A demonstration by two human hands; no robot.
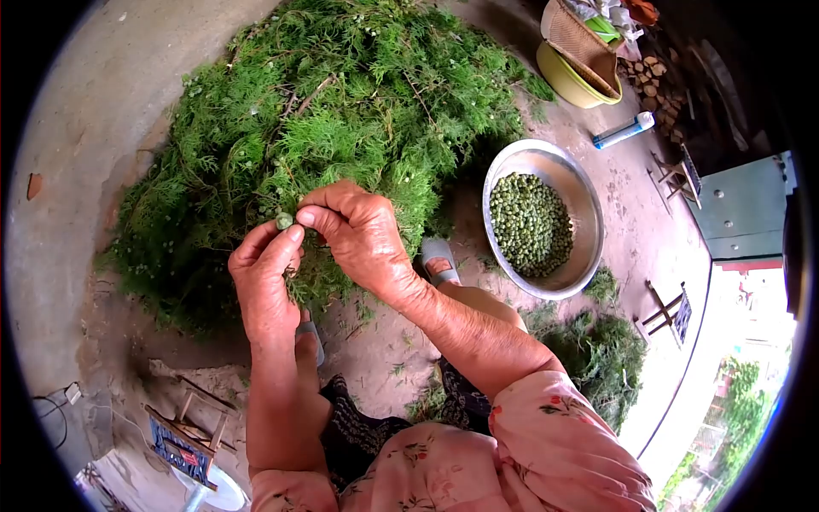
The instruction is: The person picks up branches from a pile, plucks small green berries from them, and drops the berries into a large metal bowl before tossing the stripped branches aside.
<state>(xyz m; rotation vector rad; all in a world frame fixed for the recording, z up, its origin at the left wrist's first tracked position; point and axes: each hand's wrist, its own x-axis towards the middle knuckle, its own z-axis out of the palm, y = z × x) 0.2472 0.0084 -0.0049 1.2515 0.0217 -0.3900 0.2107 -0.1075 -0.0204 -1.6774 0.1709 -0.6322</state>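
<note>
My left hand (266,277) is closed in a pinch, thumb against forefinger, on a small sprig bearing a round green cone (284,220). The cone sticks up at the fingertips, and bits of the sprig show below the thumb. Close on its right, my right hand (363,235) has thumb and forefinger pressed together beside the cone; whatever lies between those fingertips is too small to make out. Beneath and beyond both hands spreads a large heap of green conifer branches (341,111). A metal basin (589,205), partly filled with green cones (529,226), stands to the right.
A smaller pile of sprigs (597,358) lies below the basin. Farther off are a yellow tub (563,81) with a wicker basket (580,38), a blue-white tube (623,130), chopped wood (653,77) and folding stools (670,316), (183,439). My feet flank the heap's near edge.
</note>
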